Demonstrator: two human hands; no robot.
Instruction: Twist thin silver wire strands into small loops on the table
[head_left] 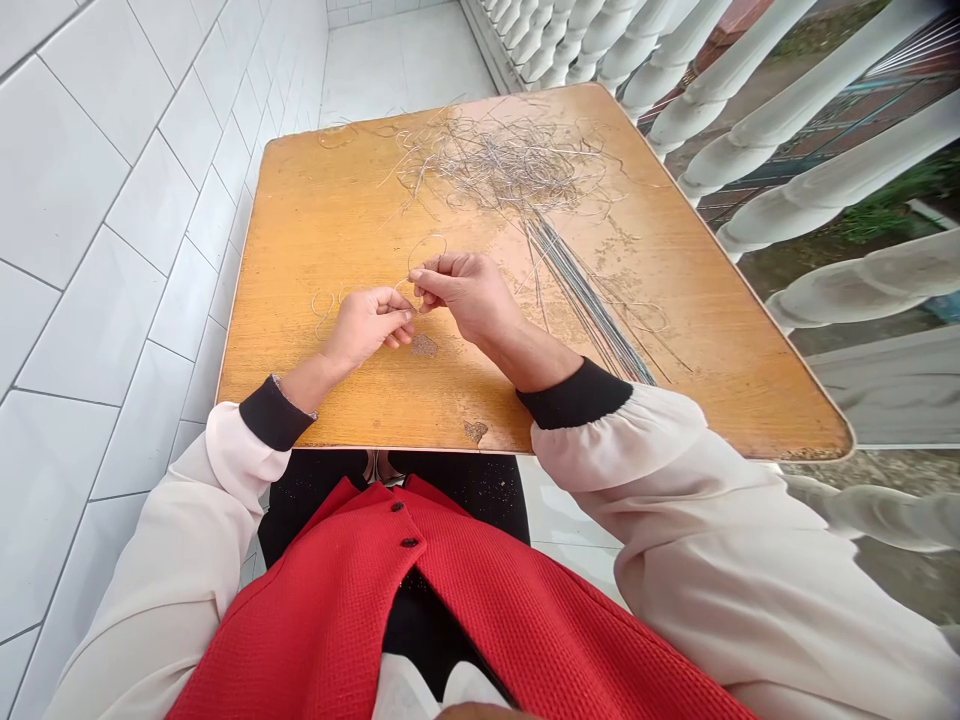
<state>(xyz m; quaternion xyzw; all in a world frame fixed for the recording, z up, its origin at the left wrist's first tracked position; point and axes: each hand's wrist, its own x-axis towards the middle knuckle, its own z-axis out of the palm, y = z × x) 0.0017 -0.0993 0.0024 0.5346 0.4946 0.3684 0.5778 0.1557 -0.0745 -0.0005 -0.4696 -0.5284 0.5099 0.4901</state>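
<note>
Between left fingers (394,320) and right fingers (435,282) — each pinching it — curls thin, silvery wire (401,284).

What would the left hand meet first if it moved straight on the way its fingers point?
Probably the right hand, though the left hand could pass beneath it; depth is unclear.

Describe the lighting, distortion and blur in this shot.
Head view: bright, soft light, no hard-edged shadows on the tabletop; head view: the white balusters lean and stretch toward the right edge, softening at the top right corner; head view: the left hand and right hand look fairly sharp, but the thin wire is too fine to trace fully.
</note>
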